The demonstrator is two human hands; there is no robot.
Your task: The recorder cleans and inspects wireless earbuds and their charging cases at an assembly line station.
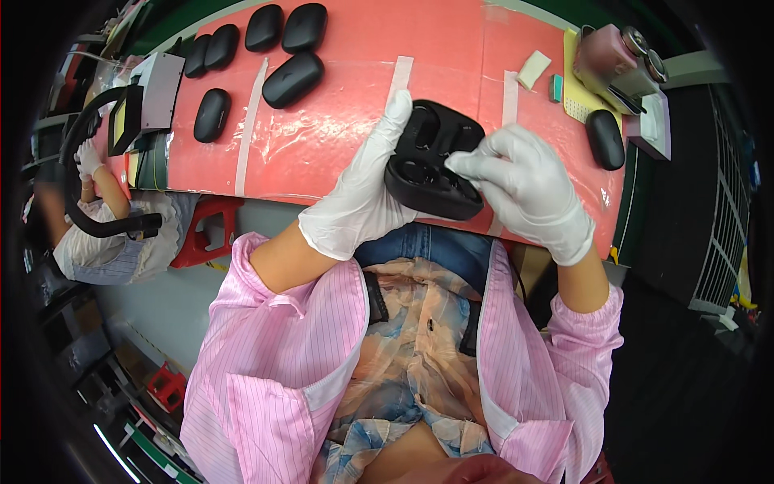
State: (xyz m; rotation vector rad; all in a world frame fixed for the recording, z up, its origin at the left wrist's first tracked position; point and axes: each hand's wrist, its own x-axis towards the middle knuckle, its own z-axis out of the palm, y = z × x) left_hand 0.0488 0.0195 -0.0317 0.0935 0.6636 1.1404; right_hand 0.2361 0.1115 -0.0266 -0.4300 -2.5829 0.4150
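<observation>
Fingers (395,113) of my left hand (364,184) are clasping an open black case (431,198); my right hand (534,192) is pinching over it, hold unclear.

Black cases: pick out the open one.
The case in the left hand, with the right hand at it. Its hollowed inside shows; the others, on the table, lie shut.

red-topped table (347,97) | left: six black cases (293,81) | right: black case (605,139), whitish block (534,69)
</observation>
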